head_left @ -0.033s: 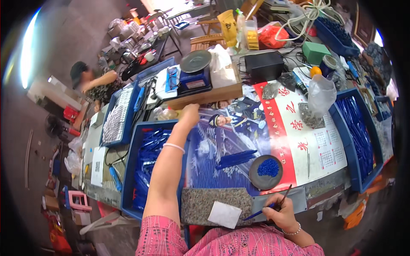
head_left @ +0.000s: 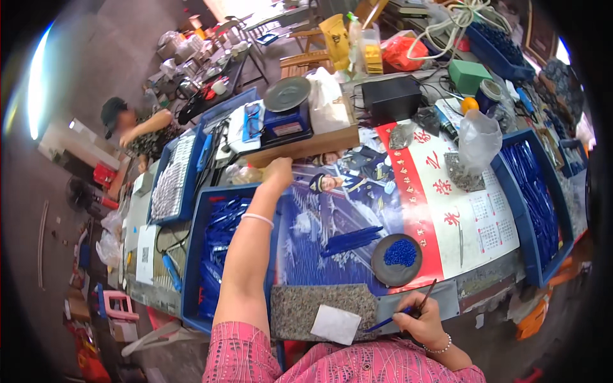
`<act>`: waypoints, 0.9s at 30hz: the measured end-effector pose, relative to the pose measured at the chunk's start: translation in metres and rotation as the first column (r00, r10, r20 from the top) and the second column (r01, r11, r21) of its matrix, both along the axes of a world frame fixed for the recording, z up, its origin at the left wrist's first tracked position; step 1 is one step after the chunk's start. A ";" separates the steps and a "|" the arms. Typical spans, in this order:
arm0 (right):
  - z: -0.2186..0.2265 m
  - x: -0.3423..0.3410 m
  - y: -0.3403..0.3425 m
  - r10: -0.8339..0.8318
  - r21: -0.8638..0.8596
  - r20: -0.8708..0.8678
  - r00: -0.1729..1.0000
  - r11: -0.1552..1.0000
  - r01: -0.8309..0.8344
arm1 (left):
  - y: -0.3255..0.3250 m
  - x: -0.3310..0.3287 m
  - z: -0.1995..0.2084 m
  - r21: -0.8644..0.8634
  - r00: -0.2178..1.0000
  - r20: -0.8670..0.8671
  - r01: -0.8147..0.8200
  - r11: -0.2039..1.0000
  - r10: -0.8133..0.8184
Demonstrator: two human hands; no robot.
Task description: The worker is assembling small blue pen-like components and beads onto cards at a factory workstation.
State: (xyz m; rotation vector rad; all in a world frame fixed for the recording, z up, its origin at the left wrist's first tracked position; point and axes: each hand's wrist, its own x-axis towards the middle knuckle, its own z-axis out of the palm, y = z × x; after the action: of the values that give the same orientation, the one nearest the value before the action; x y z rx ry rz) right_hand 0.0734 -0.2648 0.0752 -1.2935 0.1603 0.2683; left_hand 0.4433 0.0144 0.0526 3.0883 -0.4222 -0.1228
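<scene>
My left arm stretches across the table, and my left hand (head_left: 279, 172) is by the near side of a wooden strip (head_left: 306, 145), beside a clear plastic bag (head_left: 242, 173). Its fingers are mostly hidden. Close to my body, my right hand (head_left: 423, 323) is closed on a slim blue stick (head_left: 382, 324) and a thin dark stick (head_left: 430, 291). The blue tip points left toward a white pad (head_left: 336, 324) lying on a speckled stone slab (head_left: 294, 306). A round dark dish (head_left: 389, 273) holds small blue beads (head_left: 400, 253). Left of it lies a bundle of blue strips (head_left: 352, 240).
Blue trays of blue strips flank the poster-covered work surface: a left tray (head_left: 191, 268) and a right tray (head_left: 546, 281). A scale (head_left: 286, 121) and a black box (head_left: 391, 100) stand at the back. Another person (head_left: 150, 134) is at the far left.
The view has shifted very slightly. Both hands stay in nearly the same places.
</scene>
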 end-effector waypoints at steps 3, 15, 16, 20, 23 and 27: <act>-0.005 0.003 -0.007 -0.004 -0.009 0.008 1.000 1.000 0.004 | 0.009 0.023 -0.017 0.063 0.999 0.019 0.041 0.997 -0.042; 0.001 0.016 0.010 0.092 -0.057 0.065 0.994 0.994 -0.088 | 0.013 0.032 -0.024 0.057 0.994 -0.001 0.111 0.992 -0.111; 0.002 0.015 0.011 0.096 -0.062 0.076 0.992 0.994 -0.091 | 0.013 0.028 -0.021 0.069 0.992 -0.009 0.125 0.990 -0.125; 0.003 0.000 0.013 0.082 -0.061 0.056 0.995 0.995 -0.079 | 0.003 0.005 -0.005 0.152 0.973 -0.039 0.229 0.961 -0.226; 0.013 -0.010 0.017 0.032 -0.015 0.008 0.999 0.999 -0.032 | 0.000 -0.012 0.009 0.158 0.971 0.018 0.232 0.960 -0.238; 0.020 -0.020 0.022 -0.049 0.004 0.052 0.997 0.999 0.049 | 0.002 -0.040 0.043 -0.155 0.932 0.278 0.281 0.947 -0.231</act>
State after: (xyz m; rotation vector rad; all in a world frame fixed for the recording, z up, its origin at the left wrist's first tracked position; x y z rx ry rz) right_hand 0.0530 -0.2428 0.0951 -1.2909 0.1469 0.1929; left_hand 0.4035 0.0161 0.0961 2.8489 -0.7969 0.3020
